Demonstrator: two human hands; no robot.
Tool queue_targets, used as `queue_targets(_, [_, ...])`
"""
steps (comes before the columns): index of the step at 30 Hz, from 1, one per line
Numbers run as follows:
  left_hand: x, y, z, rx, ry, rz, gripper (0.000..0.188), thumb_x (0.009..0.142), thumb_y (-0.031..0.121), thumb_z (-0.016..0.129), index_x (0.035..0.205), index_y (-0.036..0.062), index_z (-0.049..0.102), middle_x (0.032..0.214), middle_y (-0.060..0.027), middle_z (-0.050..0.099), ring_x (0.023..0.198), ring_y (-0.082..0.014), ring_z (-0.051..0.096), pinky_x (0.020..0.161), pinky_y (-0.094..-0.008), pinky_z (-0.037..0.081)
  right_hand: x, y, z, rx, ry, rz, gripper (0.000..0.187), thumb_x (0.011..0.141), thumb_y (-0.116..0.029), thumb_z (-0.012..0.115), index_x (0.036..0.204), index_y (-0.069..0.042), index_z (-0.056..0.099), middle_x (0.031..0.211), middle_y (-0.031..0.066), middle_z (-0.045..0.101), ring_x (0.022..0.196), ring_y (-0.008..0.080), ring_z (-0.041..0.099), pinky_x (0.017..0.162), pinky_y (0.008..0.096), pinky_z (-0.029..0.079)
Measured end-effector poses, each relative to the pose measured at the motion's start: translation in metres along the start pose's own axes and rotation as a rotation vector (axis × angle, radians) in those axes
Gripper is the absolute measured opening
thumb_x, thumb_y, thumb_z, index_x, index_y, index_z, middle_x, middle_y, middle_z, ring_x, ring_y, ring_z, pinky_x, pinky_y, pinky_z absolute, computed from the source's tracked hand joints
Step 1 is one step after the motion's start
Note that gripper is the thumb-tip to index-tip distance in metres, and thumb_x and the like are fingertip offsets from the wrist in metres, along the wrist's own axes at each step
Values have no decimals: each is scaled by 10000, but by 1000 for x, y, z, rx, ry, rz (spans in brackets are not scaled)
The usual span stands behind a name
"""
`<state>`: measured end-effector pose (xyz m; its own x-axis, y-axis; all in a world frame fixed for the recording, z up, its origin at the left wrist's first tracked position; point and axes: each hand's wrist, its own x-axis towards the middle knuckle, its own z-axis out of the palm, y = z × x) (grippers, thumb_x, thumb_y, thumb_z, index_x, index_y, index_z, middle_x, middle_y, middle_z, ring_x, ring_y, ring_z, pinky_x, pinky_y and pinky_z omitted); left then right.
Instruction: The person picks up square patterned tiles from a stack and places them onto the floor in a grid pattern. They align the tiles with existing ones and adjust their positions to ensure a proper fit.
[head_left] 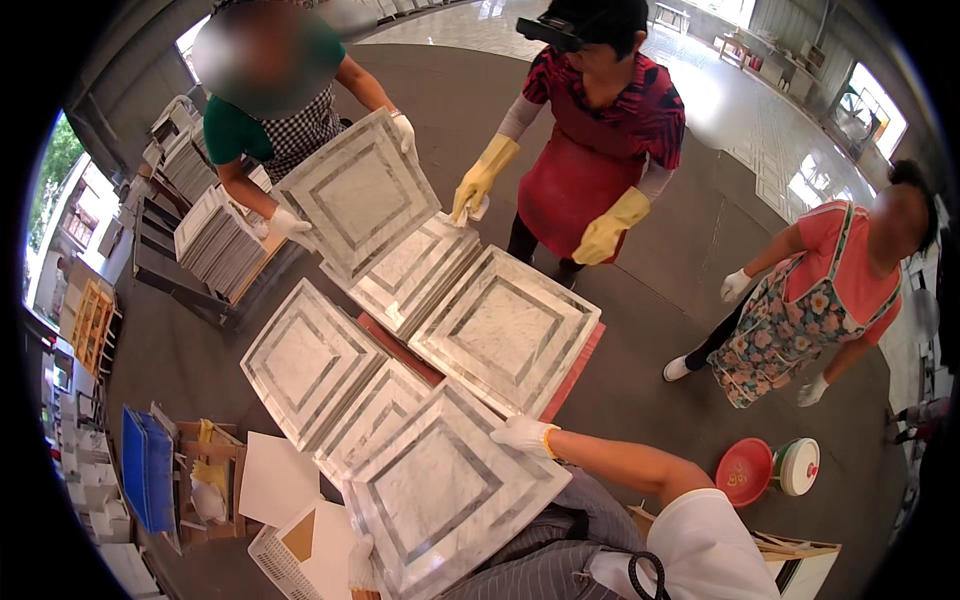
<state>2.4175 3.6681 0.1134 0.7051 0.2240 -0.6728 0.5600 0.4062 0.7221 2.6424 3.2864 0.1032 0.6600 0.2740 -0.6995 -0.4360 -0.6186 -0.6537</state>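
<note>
A square marble tile (pixel 450 492) with dark grey inlaid frames is tilted in front of my body. My right hand (pixel 524 436), in a white glove, grips its upper right edge. My left hand (pixel 361 566), also gloved in white, holds its lower left edge; the fingers are partly hidden by the tile. Just beyond lies a stack of similar tiles, with one tile (pixel 382 405) partly covered by mine. Beside it stand another stack (pixel 312 360) on the left and a tile stack (pixel 510 325) on the right.
Across the stacks, a person in a checked apron holds a tile (pixel 362 190). A person in a red apron wears yellow gloves (pixel 608 228); another in a floral apron stands right. A red basin (pixel 745 471) and white bucket (pixel 797 467) sit right, a blue crate (pixel 148 468) left.
</note>
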Motion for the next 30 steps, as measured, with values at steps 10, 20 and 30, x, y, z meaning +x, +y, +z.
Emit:
queue_targets(10, [38,47,126,380,-94,286,489,841,181,591,1280,0,476,1130,-82,578,1010,-190,539,903,-331,427,-103,76,-71,365,475,-154,343,832,-333,671,902,-4,604,764,-6,561,678,68,497,610,251,423])
queue_targets(20, [-10,60,358,612,-462,482,508,796,163,619,1245,-22,472,1086,-85,592,938,-181,566,860,-305,452,-232,217,-136,742,924,-154,307,827,-274,665,870,21,592,762,3,568,703,73,500,636,254,431])
queue_targets(30, [-35,56,527,624,-897,220,397,839,172,674,1171,9,528,1062,-23,619,952,-97,557,843,-274,458,-340,293,-197,939,1191,-311,167,844,-95,618,965,13,579,832,10,594,738,75,523,665,242,442])
